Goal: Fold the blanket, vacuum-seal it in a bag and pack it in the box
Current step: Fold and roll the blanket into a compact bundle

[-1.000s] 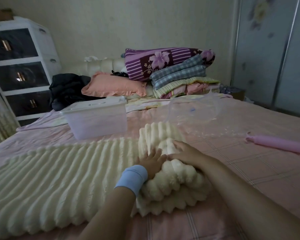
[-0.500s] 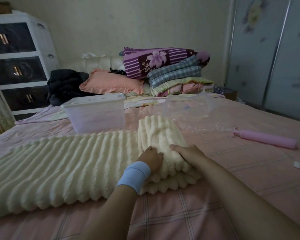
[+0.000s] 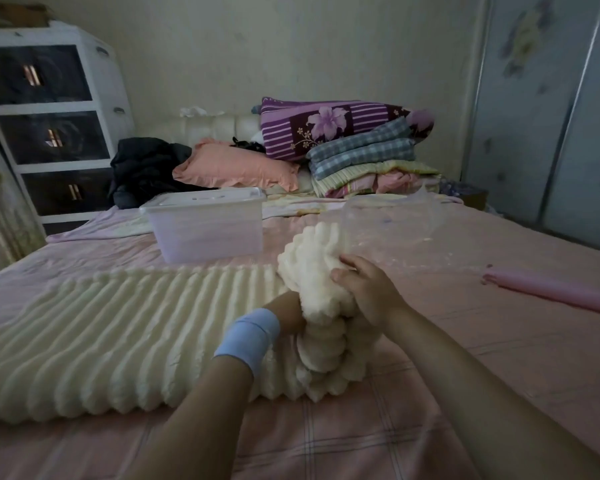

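A cream ribbed blanket (image 3: 111, 327) lies as a long strip across the pink bed, its right end bunched into a thick roll. My right hand (image 3: 368, 289) grips that roll from the right and holds it tilted up off the bed. My left hand (image 3: 288, 311), with a blue wristband, is pushed under the roll's left side, fingers hidden in the fabric. A clear vacuum bag (image 3: 392, 223) lies crumpled just behind the roll. The clear plastic box (image 3: 205, 226) with its lid on stands behind the blanket. A pink hand pump (image 3: 548, 289) lies to the right.
At the bed's head sit a pink pillow (image 3: 236, 166), a stack of folded bedding (image 3: 361, 150) and dark clothes (image 3: 142, 168). A white drawer unit (image 3: 49, 112) stands at the left, wardrobe doors (image 3: 551, 98) at the right.
The folded end lay flat under both hands; now both hands have lifted and bunched it upward into a raised roll. The view has shifted slightly.
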Demonstrator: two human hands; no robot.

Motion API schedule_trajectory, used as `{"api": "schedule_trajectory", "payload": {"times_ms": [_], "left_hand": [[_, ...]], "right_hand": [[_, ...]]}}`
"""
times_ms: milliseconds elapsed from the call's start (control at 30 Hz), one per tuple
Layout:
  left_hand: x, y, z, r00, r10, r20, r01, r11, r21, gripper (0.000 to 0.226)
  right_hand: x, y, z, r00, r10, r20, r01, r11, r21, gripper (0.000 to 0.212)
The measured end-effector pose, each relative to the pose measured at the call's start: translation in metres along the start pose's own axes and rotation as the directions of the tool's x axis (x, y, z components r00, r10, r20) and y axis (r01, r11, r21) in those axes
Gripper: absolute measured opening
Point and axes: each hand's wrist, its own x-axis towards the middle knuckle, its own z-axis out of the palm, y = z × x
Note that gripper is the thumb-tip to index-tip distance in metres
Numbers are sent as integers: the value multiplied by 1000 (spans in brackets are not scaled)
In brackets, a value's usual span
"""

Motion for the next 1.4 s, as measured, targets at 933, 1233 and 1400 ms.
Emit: {"api": "schedule_trajectory", "payload": {"times_ms": [933,1233,1400], "left_hand": [[18,-41,-25,986,101,-133,-90,992,86,59],[22,-63,-50,990,76,121,-104,962,252,59],[21,-89,-59,983,-121,139,96,980,177,47]], "right_hand": [[84,-5,53,988,-129,-87,38,744,-667,35],[177,-26,132,871,176,459,210,712,-670,65],[187,-17,172,823,223,523,-29,935,-354,55]]}}
